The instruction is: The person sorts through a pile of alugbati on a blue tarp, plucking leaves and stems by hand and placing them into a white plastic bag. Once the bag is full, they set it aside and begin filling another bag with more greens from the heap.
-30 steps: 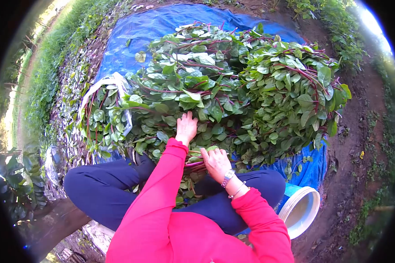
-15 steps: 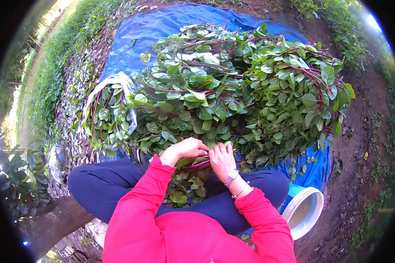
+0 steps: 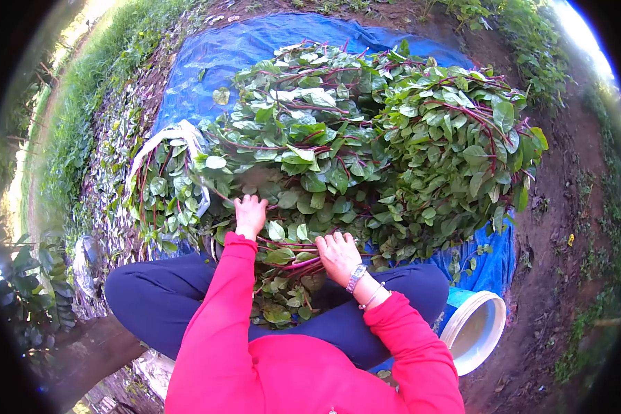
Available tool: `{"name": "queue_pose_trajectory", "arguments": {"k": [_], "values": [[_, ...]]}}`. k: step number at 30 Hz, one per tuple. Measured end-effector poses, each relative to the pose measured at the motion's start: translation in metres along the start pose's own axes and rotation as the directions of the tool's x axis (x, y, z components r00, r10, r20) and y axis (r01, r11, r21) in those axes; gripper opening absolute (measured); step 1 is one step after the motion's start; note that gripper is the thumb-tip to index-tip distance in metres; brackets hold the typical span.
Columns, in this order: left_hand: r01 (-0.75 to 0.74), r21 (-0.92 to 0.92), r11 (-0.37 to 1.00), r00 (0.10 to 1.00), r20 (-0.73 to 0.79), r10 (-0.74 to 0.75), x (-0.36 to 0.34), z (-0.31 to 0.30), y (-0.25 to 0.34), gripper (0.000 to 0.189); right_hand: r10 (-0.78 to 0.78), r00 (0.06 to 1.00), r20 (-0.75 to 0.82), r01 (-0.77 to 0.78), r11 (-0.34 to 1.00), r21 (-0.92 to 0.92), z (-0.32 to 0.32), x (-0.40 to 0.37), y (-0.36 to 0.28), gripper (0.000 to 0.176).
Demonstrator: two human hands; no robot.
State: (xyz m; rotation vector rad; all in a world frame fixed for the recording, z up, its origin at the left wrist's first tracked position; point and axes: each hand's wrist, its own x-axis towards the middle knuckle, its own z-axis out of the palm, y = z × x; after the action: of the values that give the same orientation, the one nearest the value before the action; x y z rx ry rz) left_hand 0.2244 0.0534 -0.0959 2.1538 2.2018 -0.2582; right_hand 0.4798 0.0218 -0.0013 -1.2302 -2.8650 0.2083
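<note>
My right hand point(image 3: 340, 257), with a watch and a bracelet on its wrist, is closed around the ends of a bunch of reddish stems point(image 3: 303, 264) above my lap. The leaves of this bunch spread to the left. Farther forward and left, my left hand point(image 3: 250, 212) touches the near edge of the large leafy pile point(image 3: 324, 148). Its fingers are curled by a red stem, and what they grip is partly hidden among leaves. Beside it on the left lies a leafy bundle point(image 3: 160, 186) with a white wrap point(image 3: 184, 131).
A blue tarp point(image 3: 210, 55) lies under the greens. A white and blue bucket point(image 3: 475, 331) tips on its side by my right knee. At the lower left is a tree trunk point(image 3: 90, 352). Grass point(image 3: 76, 152) and bare soil point(image 3: 573, 228) border the tarp.
My left hand has moved forward and left, away from my right hand, to the pile. My right hand has stayed near the stems, slightly lower, and more of the bunch's leaves show.
</note>
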Motion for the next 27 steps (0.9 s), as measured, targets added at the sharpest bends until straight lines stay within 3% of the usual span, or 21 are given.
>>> {"name": "queue_pose_trajectory", "arguments": {"k": [2, 4, 6, 8, 10, 11, 12, 14, 17, 18, 19, 20, 21, 22, 23, 24, 25, 27], "values": [[0.013, -0.284, 0.959, 1.0, 0.01, -0.011, -0.006, -0.021, 0.011, 0.019, -0.007, 1.0, 0.029, 0.008, 1.0, -0.024, -0.003, -0.001, 0.0, 0.012], [-0.008, -0.684, 0.729, 0.999, -0.041, -0.027, -0.01, -0.034, 0.015, 0.023, -0.02, 0.998, 0.06, 0.023, 0.999, -0.047, -0.004, -0.003, 0.0, 0.011], [-0.049, -0.801, 0.597, 0.997, -0.072, -0.015, -0.014, -0.053, 0.025, 0.026, -0.018, 1.0, 0.025, 0.019, 0.997, -0.073, -0.003, -0.004, 0.0, 0.01], [-0.198, -0.754, 0.626, 0.979, -0.116, 0.169, -0.014, -0.073, 0.033, 0.025, -0.017, 1.0, 0.015, 0.018, 0.996, -0.083, -0.007, -0.002, -0.001, 0.01], [-0.173, -0.777, 0.605, 0.938, 0.057, 0.342, -0.016, -0.092, 0.042, 0.027, -0.016, 1.0, -0.022, 0.013, 0.995, -0.102, -0.012, 0.0, -0.001, 0.012], [-0.257, -0.804, 0.536, 0.897, 0.009, 0.443, -0.017, -0.081, 0.044, 0.027, -0.017, 1.0, -0.026, 0.014, 0.995, -0.103, -0.013, 0.0, -0.001, 0.012], [-0.271, -0.774, 0.573, 0.836, 0.106, 0.539, -0.018, -0.086, 0.046, 0.029, -0.019, 0.994, -0.106, 0.01, 0.996, -0.085, -0.013, 0.0, 0.0, 0.015], [-0.098, -0.829, 0.551, 0.769, 0.289, 0.571, -0.023, -0.092, 0.046, 0.034, -0.014, 0.982, -0.191, 0.002, 0.998, -0.062, -0.015, 0.0, 0.002, 0.019], [-0.049, -0.808, 0.588, 0.652, 0.42, 0.631, -0.02, -0.096, 0.043, 0.036, -0.112, 0.922, -0.37, 0.096, 0.994, -0.059, -0.019, 0.0, 0.005, 0.018], [-0.003, -0.785, 0.619, 0.616, 0.486, 0.62, -0.019, -0.1, 0.043, 0.037, -0.105, 0.923, -0.371, 0.089, 0.994, -0.06, -0.016, -0.001, 0.006, 0.018], [-0.009, -0.784, 0.62, 0.613, 0.485, 0.623, -0.014, -0.094, 0.042, 0.037, -0.072, 0.967, -0.243, 0.064, 0.997, -0.043, -0.011, -0.003, 0.006, 0.016], [-0.042, -0.803, 0.595, 0.586, 0.462, 0.666, -0.005, -0.084, 0.04, 0.036, -0.04, 0.993, -0.113, 0.037, 0.999, -0.03, -0.007, -0.004, 0.006, 0.015], [-0.072, -0.82, 0.567, 0.556, 0.439, 0.706, 0.005, -0.08, 0.038, 0.034, -0.037, 0.992, -0.118, 0.03, 0.998, -0.057, -0.003, -0.004, 0.006, 0.009], [-0.535, -0.685, 0.494, 0.703, -0.037, 0.71, 0.016, -0.09, 0.036, 0.029, -0.031, 0.992, -0.12, 0.024, 0.998, -0.057, -0.003, -0.003, 0.006, 0.009], [-0.472, -0.583, 0.662, 0.87, -0.187, 0.456, 0.027, -0.098, 0.04, 0.027, -0.026, 0.997, -0.078, 0.024, 0.999, -0.028, -0.004, -0.004, 0.005, 0.008], [-0.341, -0.522, 0.782, 0.934, -0.283, 0.218, 0.039, -0.097, 0.042, 0.037, -0.023, 0.999, -0.035, 0.023, 1.0, 0.0, -0.005, -0.004, 0.004, 0.008], [-0.218, -0.464, 0.858, 0.95, -0.301, 0.079, 0.054, -0.102, 0.042, 0.055, -0.039, 0.999, -0.037, 0.038, 0.999, -0.021, -0.007, -0.003, 0.003, 0.007], [-0.183, -0.321, 0.929, 0.933, -0.355, 0.061, 0.074, -0.102, 0.042, 0.065, -0.042, 0.999, -0.015, 0.042, 0.999, 0.01, -0.008, -0.003, 0.002, 0.01]]}}
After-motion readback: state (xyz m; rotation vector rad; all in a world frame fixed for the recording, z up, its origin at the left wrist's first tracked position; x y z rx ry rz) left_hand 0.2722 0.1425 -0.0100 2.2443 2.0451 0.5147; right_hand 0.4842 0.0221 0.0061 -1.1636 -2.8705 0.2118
